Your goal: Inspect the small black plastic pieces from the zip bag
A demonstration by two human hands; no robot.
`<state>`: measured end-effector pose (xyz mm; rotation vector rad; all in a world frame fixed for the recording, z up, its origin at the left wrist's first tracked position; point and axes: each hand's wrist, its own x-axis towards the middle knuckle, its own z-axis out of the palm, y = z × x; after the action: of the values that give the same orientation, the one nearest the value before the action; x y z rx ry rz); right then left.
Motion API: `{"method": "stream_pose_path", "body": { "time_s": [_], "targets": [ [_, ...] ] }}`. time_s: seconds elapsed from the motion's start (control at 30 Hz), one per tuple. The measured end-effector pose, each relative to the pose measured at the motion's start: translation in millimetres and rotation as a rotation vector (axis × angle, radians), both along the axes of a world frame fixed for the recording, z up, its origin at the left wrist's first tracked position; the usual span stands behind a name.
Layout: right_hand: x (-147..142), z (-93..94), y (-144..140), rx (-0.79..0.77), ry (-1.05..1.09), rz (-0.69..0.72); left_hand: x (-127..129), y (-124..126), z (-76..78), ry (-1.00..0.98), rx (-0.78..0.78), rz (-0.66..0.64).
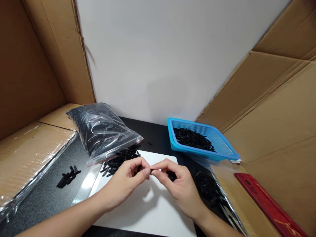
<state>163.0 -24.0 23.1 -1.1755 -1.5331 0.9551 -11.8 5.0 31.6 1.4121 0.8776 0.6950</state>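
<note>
Above a white sheet [148, 210], my left hand [130, 177] and my right hand [180, 184] meet fingertip to fingertip. Both pinch one small black elongated piece [152, 171], mostly covered by the fingers, so its exact kind cannot be made out. More black pieces [172, 175] are tucked in the curled fingers of my right hand. Something dark also shows inside my left hand's curl. Just beyond my left hand, a loose pile of similar black pieces [120, 159] spills from the mouth of a clear zip bag [101, 128] full of them.
A blue mesh basket [222, 144] with black pieces inside stands at the back right. A small heap of black pieces [67, 177] lies at left, another [209, 186] at right. Cardboard walls [276, 112] enclose the sides. A red strip-shaped object [266, 204] lies at far right.
</note>
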Motion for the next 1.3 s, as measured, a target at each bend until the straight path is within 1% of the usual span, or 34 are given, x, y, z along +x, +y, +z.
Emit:
{"method": "stream_pose_path", "body": {
  "time_s": [0.17, 0.33, 0.5, 0.87, 0.93, 1.0, 1.07, 1.1, 1.13, 1.2, 1.3],
  "targets": [
    [-1, -1.8, -3, 0.037, -0.014, -0.001, 0, 0, 0.7, -0.048, 0.002, -0.021],
    [0, 1.9, -2, 0.005, 0.039, -0.034, 0, -1, 0.7, -0.048, 0.014, -0.005],
    [0, 4.4, -1, -0.043, 0.115, -0.023, -1, -1, 1.6, -0.053, -0.007, 0.000],
    [-1, 3.1, -2, -0.056, 0.171, -0.008, -2, -3, 3.2, -0.071, 0.011, -0.019],
    [0, 1.8, -1, -0.130, 0.291, -0.004, -1, -3, 2.3, -0.084, -0.023, -0.007],
    [1, 1.0, 3, -0.278, 0.521, 0.026, -1, -2, 0.3, -0.114, -0.062, 0.000],
    [3, 0.5, 7, -0.424, 0.753, 0.086, -1, -2, -2.3, -0.153, -0.074, -0.010],
    [3, 0.1, 8, -0.472, 0.824, 0.116, -1, -3, -3.5, -0.168, -0.068, -0.021],
    [4, -0.6, 10, -0.498, 0.849, 0.138, -1, -3, -4.6, -0.179, -0.060, -0.034],
    [5, -3.0, 12, -0.495, 0.801, 0.148, -1, -3, -5.9, -0.189, -0.061, -0.062],
    [4, -7.3, 11, -0.369, 0.563, 0.109, 0, -4, -5.8, -0.185, -0.105, -0.096]
  ]
}}
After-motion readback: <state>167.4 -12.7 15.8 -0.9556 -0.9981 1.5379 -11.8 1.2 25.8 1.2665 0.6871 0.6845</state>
